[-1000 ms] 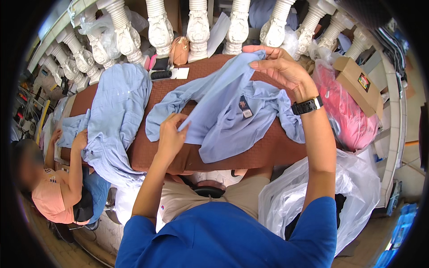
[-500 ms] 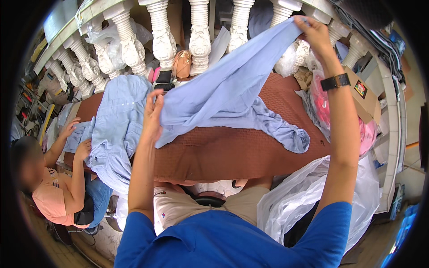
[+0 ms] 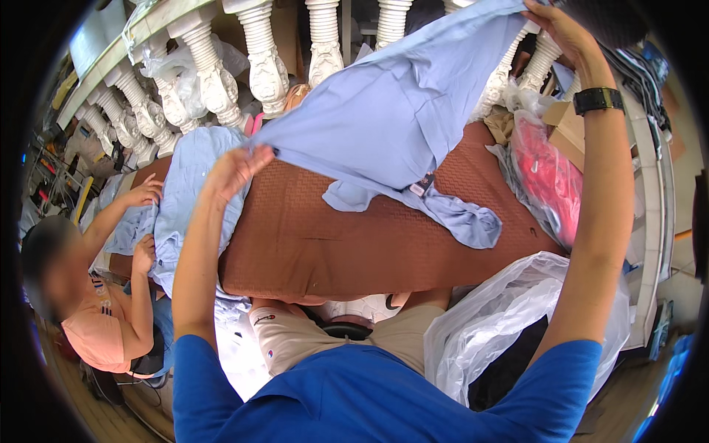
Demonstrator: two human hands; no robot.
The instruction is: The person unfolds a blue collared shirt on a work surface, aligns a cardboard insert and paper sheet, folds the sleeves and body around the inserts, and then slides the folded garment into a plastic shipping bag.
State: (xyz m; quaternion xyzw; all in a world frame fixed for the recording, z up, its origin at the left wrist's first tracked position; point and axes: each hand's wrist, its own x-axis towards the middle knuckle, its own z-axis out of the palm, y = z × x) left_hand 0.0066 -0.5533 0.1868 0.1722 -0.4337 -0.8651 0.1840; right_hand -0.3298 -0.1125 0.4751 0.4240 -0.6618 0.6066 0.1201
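Up over the far right of the brown-covered table point(image 3: 295, 244), the fingers of the right hand point(image 3: 557, 21) are pinched together on one end of a light blue shirt point(image 3: 399, 111). Above the left part of the table, the left hand point(image 3: 238, 168) is lower, its thumb and fingers closed on another edge of the same cloth. Between the two hands the shirt is stretched taut on a slant, raised off the table; its lower end trails down, with a dark label point(image 3: 422, 184) near the fold and a crumpled sleeve point(image 3: 465, 221) lying on the middle right of the table. A black watch point(image 3: 598, 100) circles the right wrist.

On the table's left part lies a second light blue garment point(image 3: 196, 166). At the table's left end a co-worker point(image 3: 100, 332) in a peach top has both hands at light blue cloth. On the table's right end sits pink-red material in clear plastic point(image 3: 546, 173), beside a cardboard box point(image 3: 567, 136). White balusters point(image 3: 267, 70) line the table's far side, with a tan pouch point(image 3: 297, 96) before them. Off the table's near right edge stands a large clear plastic bag point(image 3: 461, 336), something dark inside.
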